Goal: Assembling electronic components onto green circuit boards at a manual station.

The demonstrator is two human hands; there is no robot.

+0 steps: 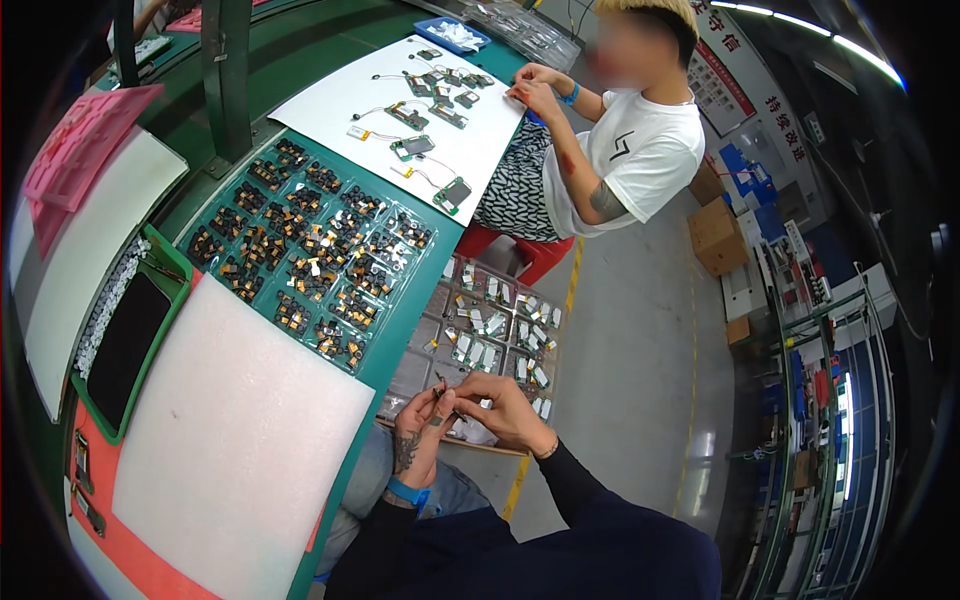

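Observation:
Both my hands meet above my lap, just off the near edge of the green table (400, 310). Between their fingertips is a small dark part (440, 384), mostly covered, so I cannot make out its kind. My left hand (424, 432), with a blue band at the wrist, pinches it from the left. From the right, my right hand (505, 412) closes thumb and fingers on it. Just beyond the hands, a low box with a clear compartment tray (405, 375) holds many small white and green parts.
A clear tray (432, 240) of small black-and-orange components lies on the table, beside a white foam sheet (240, 420). Circuit boards with wires (413, 147) rest on a white sheet (330, 105). A green bin (184, 262) stands left. A co-worker (640, 150) sits at the far side.

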